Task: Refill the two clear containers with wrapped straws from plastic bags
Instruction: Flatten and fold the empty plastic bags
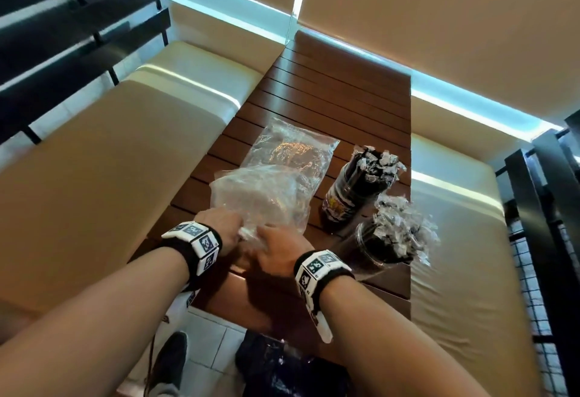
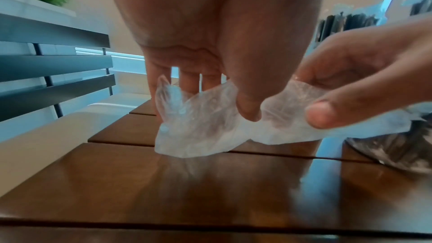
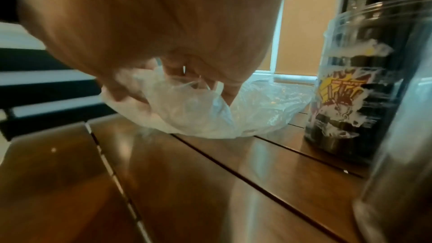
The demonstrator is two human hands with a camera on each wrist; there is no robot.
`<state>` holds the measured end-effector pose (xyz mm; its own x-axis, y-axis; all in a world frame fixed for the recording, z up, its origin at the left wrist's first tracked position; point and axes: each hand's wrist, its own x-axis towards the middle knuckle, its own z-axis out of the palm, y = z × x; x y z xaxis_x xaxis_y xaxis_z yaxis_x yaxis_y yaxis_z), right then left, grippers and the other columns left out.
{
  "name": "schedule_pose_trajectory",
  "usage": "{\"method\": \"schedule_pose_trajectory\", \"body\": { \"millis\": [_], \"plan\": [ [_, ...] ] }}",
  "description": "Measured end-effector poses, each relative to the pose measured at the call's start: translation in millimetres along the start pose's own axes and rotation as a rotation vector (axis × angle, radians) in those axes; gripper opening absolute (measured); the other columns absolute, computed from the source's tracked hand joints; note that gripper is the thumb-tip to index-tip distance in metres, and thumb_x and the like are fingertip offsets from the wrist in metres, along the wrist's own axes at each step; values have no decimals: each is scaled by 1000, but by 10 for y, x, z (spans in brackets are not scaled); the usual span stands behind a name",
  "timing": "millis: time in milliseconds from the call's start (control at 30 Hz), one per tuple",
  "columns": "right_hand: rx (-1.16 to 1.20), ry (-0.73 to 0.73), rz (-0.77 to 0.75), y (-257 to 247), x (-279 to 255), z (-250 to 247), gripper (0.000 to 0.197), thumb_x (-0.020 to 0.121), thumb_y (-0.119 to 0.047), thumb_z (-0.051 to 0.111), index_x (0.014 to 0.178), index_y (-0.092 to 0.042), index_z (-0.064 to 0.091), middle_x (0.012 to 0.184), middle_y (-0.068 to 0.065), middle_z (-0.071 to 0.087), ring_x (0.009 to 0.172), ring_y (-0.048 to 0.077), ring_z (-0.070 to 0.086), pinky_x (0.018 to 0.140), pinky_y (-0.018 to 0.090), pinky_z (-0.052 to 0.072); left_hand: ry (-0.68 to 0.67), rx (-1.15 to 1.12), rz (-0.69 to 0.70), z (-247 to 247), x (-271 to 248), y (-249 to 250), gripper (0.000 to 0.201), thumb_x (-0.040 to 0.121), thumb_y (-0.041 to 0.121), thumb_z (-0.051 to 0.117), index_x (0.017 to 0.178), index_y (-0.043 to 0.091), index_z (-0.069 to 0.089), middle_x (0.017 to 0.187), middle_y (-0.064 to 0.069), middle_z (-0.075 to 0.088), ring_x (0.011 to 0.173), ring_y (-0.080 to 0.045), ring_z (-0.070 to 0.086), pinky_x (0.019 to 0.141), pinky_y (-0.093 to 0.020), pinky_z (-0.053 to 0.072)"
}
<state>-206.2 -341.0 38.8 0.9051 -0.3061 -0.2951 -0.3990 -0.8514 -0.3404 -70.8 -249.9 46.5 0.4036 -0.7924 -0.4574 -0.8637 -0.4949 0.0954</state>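
Observation:
Two clear plastic bags lie on the slatted wooden table (image 1: 314,95). The far bag (image 1: 292,148) lies flat; the near bag (image 1: 260,199) is crumpled and looks empty. My left hand (image 1: 235,230) and right hand (image 1: 266,242) both pinch the near bag's front edge. In the left wrist view, my left hand (image 2: 217,99) pinches the bunched plastic (image 2: 201,127) between thumb and fingers, and my right hand (image 2: 313,95) pinches it beside that. To the right stand two clear containers full of black wrapped straws: a labelled one (image 1: 351,199) (image 3: 350,99) and a nearer one (image 1: 383,249) (image 3: 397,136).
Beige cushioned benches (image 1: 103,177) (image 1: 455,239) flank the table. Dark slatted railings (image 1: 62,20) stand at the far left and right. A dark bag (image 1: 282,365) lies on the tiled floor under the table's near end, beside my shoe (image 1: 169,362).

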Motion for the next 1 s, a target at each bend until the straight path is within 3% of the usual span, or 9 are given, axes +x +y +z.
{"method": "schedule_pose_trajectory", "body": {
  "millis": [133, 300, 467, 567, 633, 733, 800, 900, 1000],
  "plan": [
    [-24, -28, 29, 72, 41, 154, 21, 86, -11, 52, 105, -9, 60, 108, 18, 66, 99, 39, 61, 83, 42, 51, -24, 2, 90, 191, 42, -11, 24, 87, 33, 61, 101, 14, 67, 113, -12, 65, 102, -33, 63, 80, -35, 50],
    [-61, -107, 99, 154, 108, 287, 33, 89, -15, 53, 121, -13, 52, 117, 19, 61, 108, 39, 57, 87, 43, 49, -29, -62, 178, 374, 14, -127, 43, 97, 49, 43, 115, 15, 63, 132, -13, 51, 120, -33, 49, 103, -38, 37],
    [101, -16, 180, 260, 283, 360, 15, 91, -16, 51, 107, -18, 52, 97, 7, 52, 86, 29, 56, 69, 33, 41, 7, 4, 192, 392, 64, -189, 36, 104, 33, 34, 107, 11, 62, 116, -15, 60, 106, -32, 60, 86, -37, 43],
    [134, -9, 210, 270, 293, 408, 16, 93, -17, 51, 107, -21, 46, 91, 4, 51, 77, 25, 52, 64, 33, 39, 120, 18, 176, 453, 80, -188, 20, 99, 21, 43, 118, 17, 48, 116, -11, 52, 97, -33, 62, 73, -38, 44],
    [89, 61, 181, 244, 292, 441, 21, 92, -13, 53, 109, -21, 43, 93, 5, 54, 76, 25, 53, 61, 36, 42, 239, 70, 271, 537, 67, -168, 30, 89, 13, 55, 117, 20, 49, 108, -8, 51, 85, -28, 61, 66, -35, 47],
    [-119, 128, 89, 208, 296, 498, 26, 91, -7, 53, 116, -16, 53, 108, 11, 56, 93, 31, 57, 70, 40, 49, 309, 297, 398, 580, 19, -199, 27, 79, 38, 59, 98, 19, 61, 98, -5, 58, 87, -24, 56, 72, -41, 47],
    [-267, 140, 21, 203, 261, 507, 25, 95, -18, 49, 118, -12, 58, 115, 12, 58, 105, 31, 54, 80, 42, 48, 212, 356, 407, 597, 19, -291, 40, 79, 55, 51, 95, 21, 64, 99, -3, 58, 94, -24, 53, 77, -43, 43],
    [-397, 82, -85, 211, 167, 515, 63, 90, -66, 37, 99, -12, 67, 103, 7, 62, 96, 28, 55, 80, 44, 44, 232, 396, 359, 627, -14, -389, 22, 71, 34, 67, 90, 24, 67, 91, -1, 61, 87, -22, 57, 73, -39, 43],
    [-470, 87, -142, 207, 150, 526, 42, 85, -53, 55, 91, -14, 69, 100, 7, 64, 96, 29, 55, 80, 43, 44, 262, 277, 312, 686, -8, -365, 20, 63, 28, 69, 83, 25, 67, 85, 1, 61, 79, -21, 59, 68, -36, 46]
  ]
}}
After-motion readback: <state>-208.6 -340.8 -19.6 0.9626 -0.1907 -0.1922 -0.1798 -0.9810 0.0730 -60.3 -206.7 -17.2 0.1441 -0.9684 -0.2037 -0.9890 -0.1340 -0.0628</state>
